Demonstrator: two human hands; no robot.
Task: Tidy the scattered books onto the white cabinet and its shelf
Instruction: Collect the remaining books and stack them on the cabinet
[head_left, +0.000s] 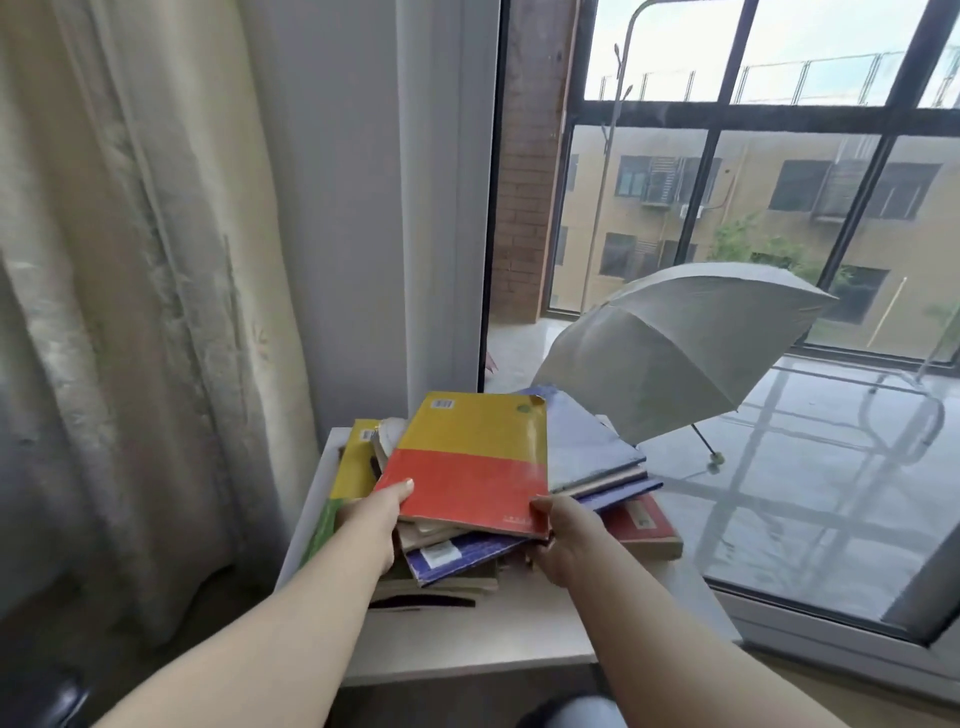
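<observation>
Counts: 2 hands in view, 1 yellow-and-red book (472, 462) being held, sitting at the top of 1 messy pile (452, 558) of bks; exact no. in the pile cannot tell, edges overlapping, but at least 3 blue covers, 1 red book (644, 525) at the R side and 1 yellow-green book (353, 467) at the L side are showing. The pile is lying on top of the white cabinet (519, 634), pushed toward its far end near the wall. The held bk is lying approx flat, cover up, long axis running away from the person toward the window (727, 208), yellow half far, red half near, barcode at the far L corner; near short edge is slanting, R corner closer to the person. L hand (371, 512) is reaching in w/ bare forearm straight, thumb pressing down on the near L corner of the red half, other fingers going under the bk, hidden, so a pinch grip. R hand (566, 540) is coming in from the R, thumb lying on the near R corner, remaining fingers tucked below and out of sight; spread or together cannot tell. 1 open grey umbrella (675, 353) is resting on the floor beyond the glass. 1 pale curtain (130, 260) is hanging at L.
</observation>
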